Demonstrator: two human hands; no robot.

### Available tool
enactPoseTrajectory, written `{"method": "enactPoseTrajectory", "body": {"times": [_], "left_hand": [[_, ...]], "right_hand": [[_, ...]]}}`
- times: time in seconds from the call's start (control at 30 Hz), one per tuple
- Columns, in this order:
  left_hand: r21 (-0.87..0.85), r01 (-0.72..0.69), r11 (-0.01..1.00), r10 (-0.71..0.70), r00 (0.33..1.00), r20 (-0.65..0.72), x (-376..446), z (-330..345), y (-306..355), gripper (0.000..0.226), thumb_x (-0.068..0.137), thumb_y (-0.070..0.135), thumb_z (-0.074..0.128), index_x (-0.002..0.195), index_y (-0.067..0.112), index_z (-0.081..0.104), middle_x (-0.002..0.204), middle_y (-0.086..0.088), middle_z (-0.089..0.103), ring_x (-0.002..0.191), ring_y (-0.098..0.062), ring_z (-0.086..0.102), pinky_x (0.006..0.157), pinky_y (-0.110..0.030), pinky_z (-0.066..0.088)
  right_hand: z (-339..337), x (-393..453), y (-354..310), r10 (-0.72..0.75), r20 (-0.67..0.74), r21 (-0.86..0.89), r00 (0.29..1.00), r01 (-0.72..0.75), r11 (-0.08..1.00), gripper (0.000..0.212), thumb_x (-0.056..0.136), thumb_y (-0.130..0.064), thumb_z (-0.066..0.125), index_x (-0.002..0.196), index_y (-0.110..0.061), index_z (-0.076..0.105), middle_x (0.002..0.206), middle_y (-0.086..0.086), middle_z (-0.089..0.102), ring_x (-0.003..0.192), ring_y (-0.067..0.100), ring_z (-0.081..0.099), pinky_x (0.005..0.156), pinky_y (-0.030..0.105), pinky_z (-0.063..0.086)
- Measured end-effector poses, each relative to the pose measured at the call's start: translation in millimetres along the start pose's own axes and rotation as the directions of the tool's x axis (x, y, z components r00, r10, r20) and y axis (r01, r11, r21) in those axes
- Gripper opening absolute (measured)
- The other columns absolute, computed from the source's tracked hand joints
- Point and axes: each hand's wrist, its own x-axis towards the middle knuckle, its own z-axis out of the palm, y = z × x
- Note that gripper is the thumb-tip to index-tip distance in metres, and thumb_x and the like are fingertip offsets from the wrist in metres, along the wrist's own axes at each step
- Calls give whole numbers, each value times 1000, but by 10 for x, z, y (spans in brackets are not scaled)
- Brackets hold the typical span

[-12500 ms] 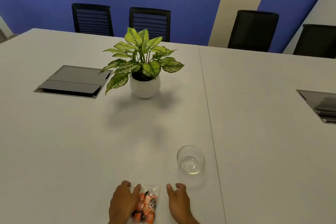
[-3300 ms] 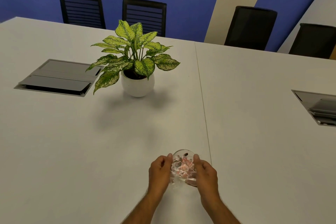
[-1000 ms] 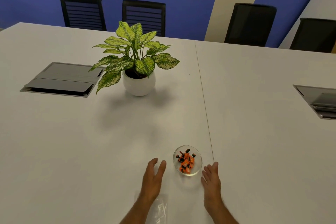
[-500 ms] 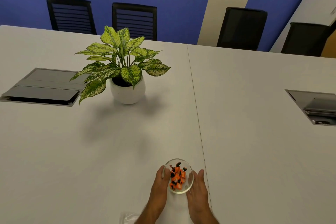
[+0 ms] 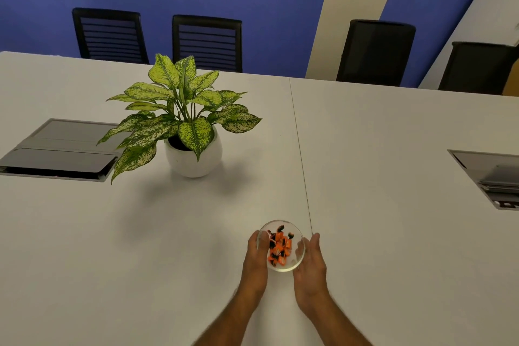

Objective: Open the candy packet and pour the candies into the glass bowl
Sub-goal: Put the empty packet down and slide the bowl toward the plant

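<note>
1. Hands cup the bowl [image 5: 280,247] from both sides: the left hand [image 5: 256,260] lies against its left wall, the right hand [image 5: 310,261] against its right wall, fingers pointing away from the person. Each hand is curved open around the glass, not closed into a fist; whether they press or merely touch I cannot tell.
2. The bowl sits between the two hands, equally near to both, so either could steady or shift it. It is round, with no long axis; it stands upright, mouth up.
3. Candies [image 5: 278,246], orange and black, lie heaped inside the bowl, so the pouring looks done.
4. No packet shows in view; it may be below the frame edge.
5. The bowl stands on the white desk [image 5: 393,233], near its front edge, just left of the seam between the two desk halves.
6. Well beyond, to the left, stands a potted plant [image 5: 185,126]; black chairs [image 5: 206,41] line the far side.
</note>
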Motion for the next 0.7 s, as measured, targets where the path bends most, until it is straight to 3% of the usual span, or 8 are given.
{"method": "enactPoseTrajectory", "body": {"times": [0.1, 0.23, 0.3, 0.33, 0.43, 0.57, 0.63, 0.7], "left_hand": [[22, -17, 1000, 17, 1000, -8, 293, 96, 228, 76, 78, 73, 34, 139, 28, 44, 129, 7, 60, 105, 4, 56, 98, -28, 38], [31, -32, 999, 33, 999, -6, 670, 212, 501, 70, 77, 73, 32, 133, 32, 43, 122, 11, 58, 100, 2, 56, 96, -29, 39], [22, -35, 999, 35, 999, -20, 876, 262, 610, 72, 75, 75, 32, 133, 34, 40, 111, 18, 56, 93, 7, 54, 93, -29, 38], [22, -36, 999, 36, 999, -28, 982, 285, 656, 75, 74, 76, 32, 135, 33, 40, 110, 19, 55, 92, 7, 54, 93, -29, 37], [33, -28, 999, 29, 999, -31, 1300, 347, 783, 89, 71, 81, 32, 143, 29, 37, 126, 9, 54, 106, -5, 55, 97, -32, 35], [41, -10, 999, 12, 999, -42, 1681, 399, 896, 99, 69, 84, 30, 150, 27, 32, 147, -2, 49, 125, -17, 47, 108, -39, 34], [50, 8, 999, -6, 999, -43, 1857, 412, 939, 103, 67, 85, 28, 152, 27, 29, 153, -5, 44, 136, -23, 43, 114, -44, 30], [56, 18, 998, -15, 999, -45, 1992, 421, 979, 103, 66, 85, 26, 152, 29, 29, 155, -4, 42, 132, -20, 43, 115, -45, 29]], "right_hand": [[108, 279, -255, -45, 12, -7, 999, 45, 999, 54, 80, -69, 39, 106, -30, 65, 96, -12, 79, 99, 8, 71, 93, 32, 47], [241, 655, -524, -85, 25, -58, 996, 86, 995, 47, 78, -69, 39, 98, -34, 63, 83, -18, 79, 85, 0, 73, 79, 25, 48], [300, 869, -633, -91, 17, -56, 996, 92, 994, 45, 78, -69, 39, 98, -34, 59, 73, -20, 77, 77, -3, 72, 79, 24, 47], [322, 990, -678, -90, 11, -48, 996, 91, 995, 48, 82, -68, 39, 108, -32, 58, 74, -17, 76, 77, -1, 71, 85, 25, 46], [386, 1342, -794, -88, 10, -37, 996, 89, 995, 65, 94, -61, 34, 144, -19, 41, 91, -20, 64, 83, 0, 62, 99, 31, 37], [464, 1713, -908, -45, 26, -51, 999, 46, 998, 74, 94, -63, 32, 151, -15, 31, 144, 4, 48, 100, 5, 56, 102, 32, 34], [498, 1870, -933, -37, 8, -39, 999, 37, 999, 75, 94, -63, 32, 153, -17, 25, 158, 8, 32, 125, 13, 48, 108, 35, 32], [536, 1996, -949, -33, -12, -30, 999, 33, 999, 77, 92, -64, 33, 154, -20, 19, 164, 8, 20, 146, 21, 29, 120, 41, 24]]}}
